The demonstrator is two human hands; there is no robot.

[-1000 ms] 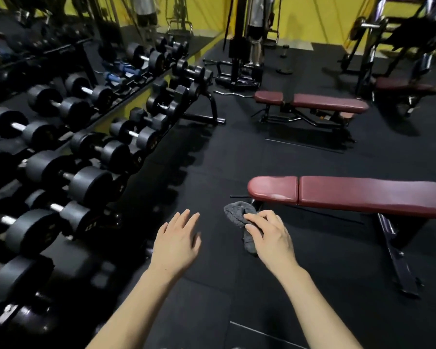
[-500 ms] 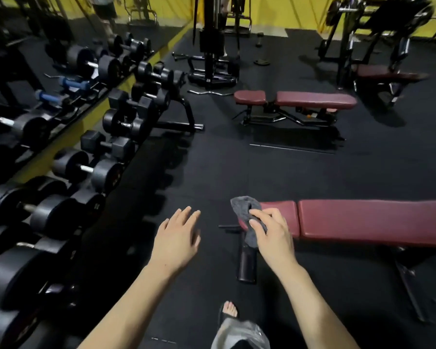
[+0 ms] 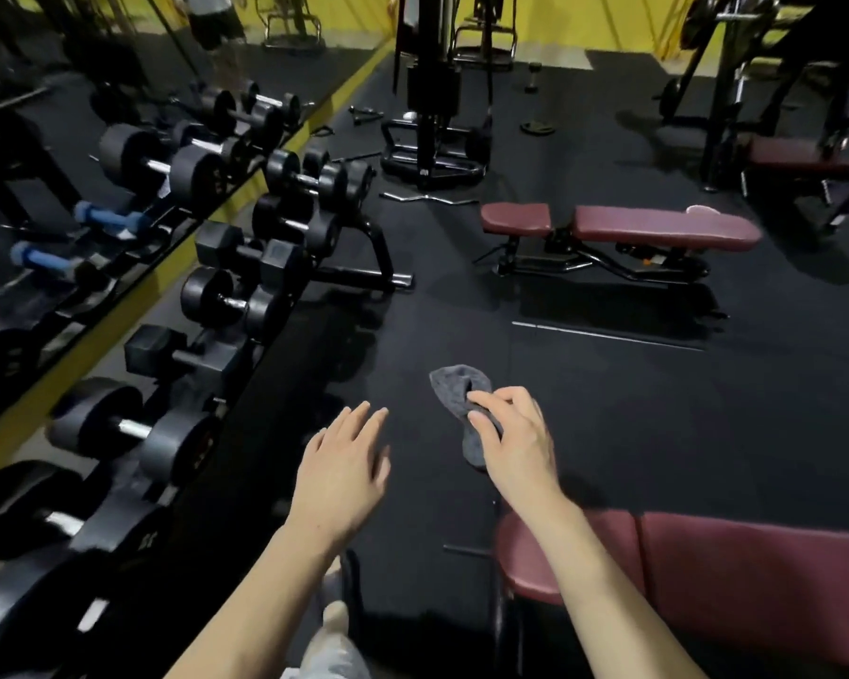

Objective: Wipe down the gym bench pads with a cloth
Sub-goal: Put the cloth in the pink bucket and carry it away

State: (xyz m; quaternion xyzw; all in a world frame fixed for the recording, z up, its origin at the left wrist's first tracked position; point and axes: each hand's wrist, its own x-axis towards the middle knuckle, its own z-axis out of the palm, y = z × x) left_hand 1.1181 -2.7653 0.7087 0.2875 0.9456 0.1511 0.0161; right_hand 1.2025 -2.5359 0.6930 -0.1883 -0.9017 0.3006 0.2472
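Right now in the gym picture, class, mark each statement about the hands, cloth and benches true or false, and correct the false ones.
1. The right hand grips the crumpled grey cloth. True.
2. The left hand holds a dumbbell. False: it is open and holds nothing.
3. The cloth is pressed on the near maroon padded bench. False: it is held above the black floor, beyond the bench's end.
4. A second maroon padded bench stands farther off. True.

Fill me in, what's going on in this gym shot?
A person stands at the end of a maroon bench, holding a grey cloth pinched in the right hand. The left hand is open and holds nothing. The cloth is in the air, not on the pad. A second bench sits further off, beside the dumbbell rack.
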